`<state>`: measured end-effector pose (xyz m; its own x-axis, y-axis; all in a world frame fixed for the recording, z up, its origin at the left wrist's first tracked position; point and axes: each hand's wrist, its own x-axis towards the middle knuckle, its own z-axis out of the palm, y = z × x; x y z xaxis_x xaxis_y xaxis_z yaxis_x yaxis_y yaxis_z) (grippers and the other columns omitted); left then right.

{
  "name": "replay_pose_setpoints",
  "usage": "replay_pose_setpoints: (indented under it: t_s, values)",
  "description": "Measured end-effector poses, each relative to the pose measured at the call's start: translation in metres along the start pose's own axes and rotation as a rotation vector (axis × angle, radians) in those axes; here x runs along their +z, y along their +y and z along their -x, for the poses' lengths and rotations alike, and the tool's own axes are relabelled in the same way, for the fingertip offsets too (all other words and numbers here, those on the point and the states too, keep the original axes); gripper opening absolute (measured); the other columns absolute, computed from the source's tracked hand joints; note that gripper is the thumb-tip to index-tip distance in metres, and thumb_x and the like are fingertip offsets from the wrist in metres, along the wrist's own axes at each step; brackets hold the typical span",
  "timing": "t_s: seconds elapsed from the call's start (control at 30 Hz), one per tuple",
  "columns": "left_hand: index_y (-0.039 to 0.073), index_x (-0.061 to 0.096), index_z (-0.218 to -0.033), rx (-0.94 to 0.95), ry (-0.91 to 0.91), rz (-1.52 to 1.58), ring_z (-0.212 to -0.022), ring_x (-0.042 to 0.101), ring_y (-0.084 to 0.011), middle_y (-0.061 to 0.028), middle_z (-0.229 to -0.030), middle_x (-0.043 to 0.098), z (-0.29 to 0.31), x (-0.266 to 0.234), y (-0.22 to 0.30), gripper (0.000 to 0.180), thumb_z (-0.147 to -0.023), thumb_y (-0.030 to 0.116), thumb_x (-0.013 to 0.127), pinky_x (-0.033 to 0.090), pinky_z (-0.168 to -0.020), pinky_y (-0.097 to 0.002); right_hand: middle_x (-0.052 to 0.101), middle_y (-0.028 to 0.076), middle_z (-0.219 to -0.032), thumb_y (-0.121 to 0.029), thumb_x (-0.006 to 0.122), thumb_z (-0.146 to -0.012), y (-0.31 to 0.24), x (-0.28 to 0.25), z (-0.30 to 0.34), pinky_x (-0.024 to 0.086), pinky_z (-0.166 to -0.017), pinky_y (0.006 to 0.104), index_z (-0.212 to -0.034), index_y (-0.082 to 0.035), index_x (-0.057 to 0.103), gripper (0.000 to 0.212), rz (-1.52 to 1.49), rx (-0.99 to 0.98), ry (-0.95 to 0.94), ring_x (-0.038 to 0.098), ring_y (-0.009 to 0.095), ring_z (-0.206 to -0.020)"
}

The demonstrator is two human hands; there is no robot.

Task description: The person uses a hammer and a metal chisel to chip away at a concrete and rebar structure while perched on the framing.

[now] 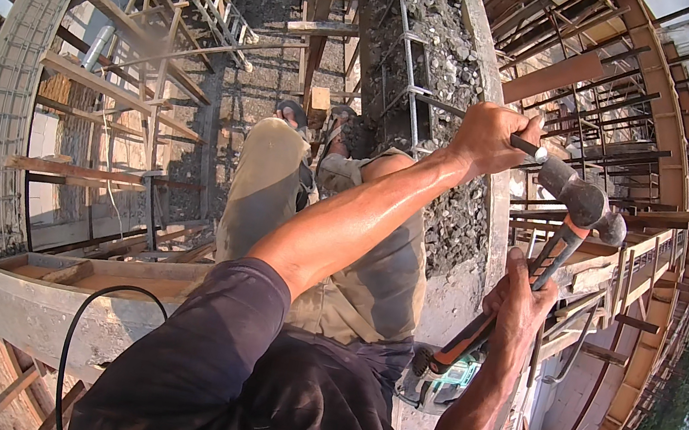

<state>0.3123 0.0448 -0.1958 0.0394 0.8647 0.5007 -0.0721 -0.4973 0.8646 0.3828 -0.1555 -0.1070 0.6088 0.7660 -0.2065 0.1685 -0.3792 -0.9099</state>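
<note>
My left hand reaches across to the right, closed around a steel chisel. The chisel's other end reaches left over the broken concrete beam, close to the exposed rebar; whether its tip touches anything cannot be told. In my right hand is a hammer with a black and orange handle, gripped partway along. The hammer's dark head is beside the chisel's struck end, seemingly just apart from it. A teal power tool sits behind the handle's lower end, partly hidden.
Rebar-lined formwork curves along the left. Wooden planks cross the pit there. Steel bars and timber formwork stand at the right. My legs straddle the work area, and a black cable loops at lower left.
</note>
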Motion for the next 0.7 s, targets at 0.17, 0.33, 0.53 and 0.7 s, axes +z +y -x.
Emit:
replay_pose_setpoints:
  t_s: [0.17, 0.33, 0.53, 0.7]
  values:
    - [0.003, 0.057, -0.055, 0.195, 0.124, 0.004, -0.039, 0.044, -0.0226, -0.0115, -0.047, 0.048, -0.001, 0.022, 0.015, 0.044, -0.093, 0.025, 0.065, 0.036, -0.044, -0.0380, 0.038, -0.005, -0.052, -0.018, 0.067, -0.096, -0.041, -0.028, 0.015, 0.026, -0.037, 0.0225, -0.070, -0.012, 0.045, 0.035, -0.189, -0.263, 0.212, 0.034, 0.004, -0.041]
    - [0.003, 0.056, -0.053, 0.202, 0.104, 0.056, -0.038, 0.047, -0.0218, -0.0109, -0.047, 0.048, -0.004, 0.019, 0.013, 0.046, -0.093, 0.024, 0.067, 0.033, -0.042, -0.0386, 0.030, -0.006, -0.053, -0.017, 0.058, -0.101, -0.060, -0.043, 0.029, 0.025, -0.035, 0.0219, -0.079, -0.011, 0.044, 0.027, -0.410, -0.408, 0.248, 0.027, 0.003, -0.039]
    - [0.004, 0.061, -0.055, 0.281, -0.023, 0.123, -0.041, 0.052, -0.0226, -0.0107, -0.050, 0.056, 0.011, -0.004, 0.013, 0.041, -0.092, 0.020, 0.067, 0.038, -0.042, -0.0368, 0.032, -0.004, -0.051, -0.016, 0.057, -0.101, -0.040, -0.030, 0.047, 0.026, -0.033, 0.0232, -0.078, -0.011, 0.042, 0.028, -0.325, -0.387, 0.237, 0.028, 0.005, -0.038]
    - [0.004, 0.062, -0.058, 0.272, -0.233, 0.082, -0.045, 0.058, -0.0258, -0.0107, -0.053, 0.058, 0.023, -0.024, 0.010, 0.037, -0.091, 0.021, 0.067, 0.042, -0.043, -0.0369, 0.032, -0.003, -0.050, -0.015, 0.053, -0.102, -0.026, -0.012, 0.052, 0.028, -0.032, 0.0240, -0.072, -0.012, 0.039, 0.033, -0.297, -0.472, 0.181, 0.030, 0.006, -0.037]
